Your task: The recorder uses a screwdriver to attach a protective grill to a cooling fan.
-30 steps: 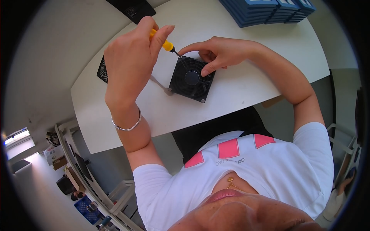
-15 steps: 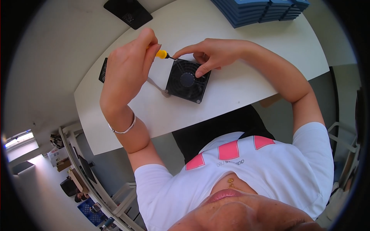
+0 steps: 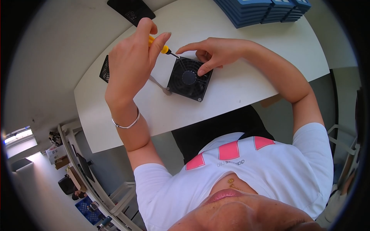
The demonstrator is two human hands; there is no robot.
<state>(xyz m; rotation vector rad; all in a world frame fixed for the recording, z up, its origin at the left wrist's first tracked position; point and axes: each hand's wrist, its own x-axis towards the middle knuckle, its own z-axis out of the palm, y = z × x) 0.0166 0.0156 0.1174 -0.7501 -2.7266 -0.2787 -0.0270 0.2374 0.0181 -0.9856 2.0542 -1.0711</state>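
A square black cooling fan [image 3: 189, 78] with a round hub lies flat on the white table. My left hand [image 3: 131, 57] is closed round the yellow handle of a screwdriver [image 3: 165, 50]. The tip of its dark shaft meets the fan's far left corner, at a small light spot that looks like a screw head. My right hand [image 3: 216, 56] presses its thumb on the fan's face, with curled fingers at the far edge. Its index finger stretches toward the corner by the screwdriver tip. Behind my left wrist, a black grille [image 3: 104, 70] shows in part.
Blue stacked trays or bins [image 3: 262, 11] stand at the table's far right. A flat black object [image 3: 133, 10] lies beyond the far left edge. A grey strip [image 3: 160, 85], perhaps a shadow, runs to the fan's left side. The white table [image 3: 115, 131] curves along its far edge.
My left hand has turned on the screwdriver handle, its thumb lifted and wrist shifted slightly right. The tip stays at the same corner. My right hand and the fan keep their places.
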